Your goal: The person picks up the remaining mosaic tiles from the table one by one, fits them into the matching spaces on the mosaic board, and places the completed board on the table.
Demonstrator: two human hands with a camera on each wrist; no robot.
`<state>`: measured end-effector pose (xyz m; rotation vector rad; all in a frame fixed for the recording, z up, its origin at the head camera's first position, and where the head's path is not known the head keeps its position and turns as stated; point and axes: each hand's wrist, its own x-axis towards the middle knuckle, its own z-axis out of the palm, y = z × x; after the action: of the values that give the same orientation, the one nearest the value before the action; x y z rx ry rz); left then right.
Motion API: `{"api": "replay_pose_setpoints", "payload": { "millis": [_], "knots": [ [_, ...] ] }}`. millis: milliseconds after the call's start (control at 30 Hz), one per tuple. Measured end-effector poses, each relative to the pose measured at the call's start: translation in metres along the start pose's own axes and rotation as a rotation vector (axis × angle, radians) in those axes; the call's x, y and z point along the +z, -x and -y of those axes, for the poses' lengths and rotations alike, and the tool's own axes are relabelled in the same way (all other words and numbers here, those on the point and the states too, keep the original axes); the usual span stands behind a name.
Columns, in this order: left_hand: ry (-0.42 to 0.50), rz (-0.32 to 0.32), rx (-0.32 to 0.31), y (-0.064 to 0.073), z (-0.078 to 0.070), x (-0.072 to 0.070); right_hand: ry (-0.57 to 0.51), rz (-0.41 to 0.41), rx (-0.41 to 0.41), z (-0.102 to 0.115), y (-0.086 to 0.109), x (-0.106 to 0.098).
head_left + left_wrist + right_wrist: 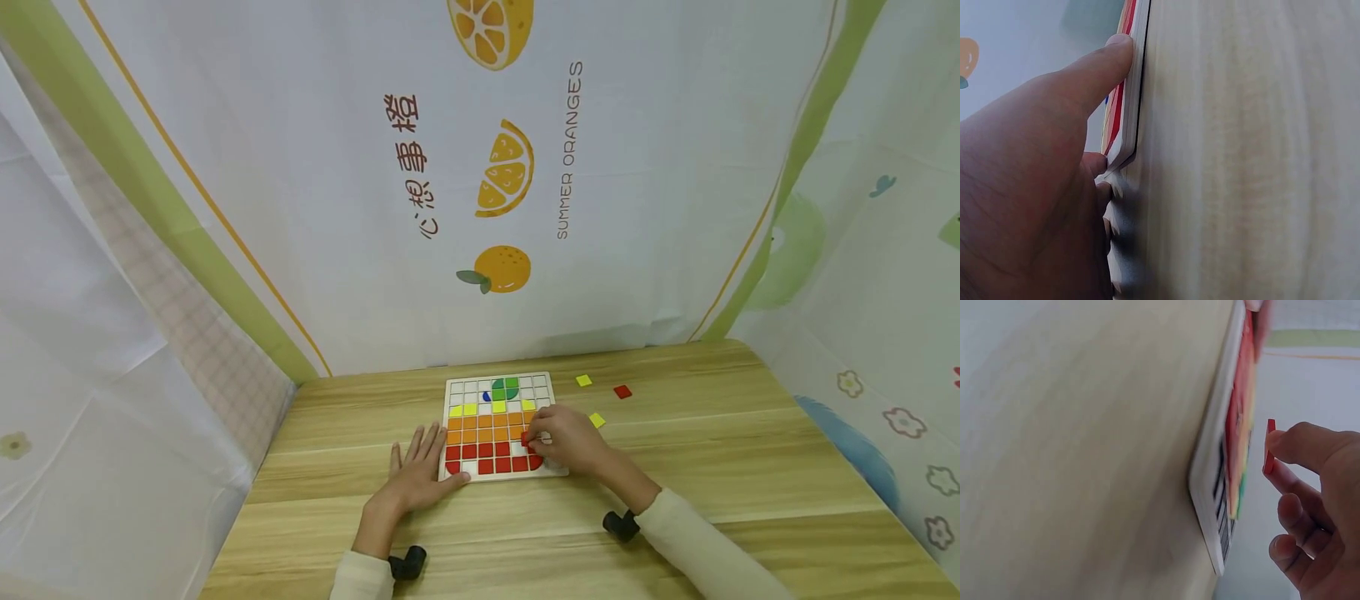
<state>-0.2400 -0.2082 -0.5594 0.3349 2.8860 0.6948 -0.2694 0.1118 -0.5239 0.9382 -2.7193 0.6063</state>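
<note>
A white gridded board [498,477] lies on the table, filled with red tiles in the front rows, orange in the middle, some yellow behind, and green and blue pieces [512,383] at the back. My left hand [416,479] rests at its left side, fingers extended along the edge and thumb [1107,62] on the front rim. Above the board's right part, my right hand [573,439] pinches a red square tile [1270,450] between thumb and forefinger. Below that tile, a white cell shows in the red rows; another white cell [469,467] is near the left thumb.
Right of the board lie two yellow tiles, one farther back [583,381] and one nearer [597,421], plus a red tile [622,392]. Black wrist devices sit on the left [408,563] and right [621,526] wrists. A printed curtain [337,208] hangs behind the table.
</note>
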Motion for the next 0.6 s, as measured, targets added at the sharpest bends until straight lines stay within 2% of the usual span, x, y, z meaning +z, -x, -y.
{"api": "replay_pose_setpoints", "payload": {
  "millis": [267,400,600],
  "knots": [
    [0.003,0.002,-0.003,-0.001,0.001,0.000,0.045,0.050,-0.042,0.008,-0.007,0.014],
    [0.002,0.001,-0.002,-0.001,0.001,0.001,0.070,0.078,-0.051,0.012,-0.008,0.014],
    [0.004,-0.001,0.004,0.001,0.000,-0.001,0.048,0.125,-0.043,0.013,-0.008,0.012]
  ]
}}
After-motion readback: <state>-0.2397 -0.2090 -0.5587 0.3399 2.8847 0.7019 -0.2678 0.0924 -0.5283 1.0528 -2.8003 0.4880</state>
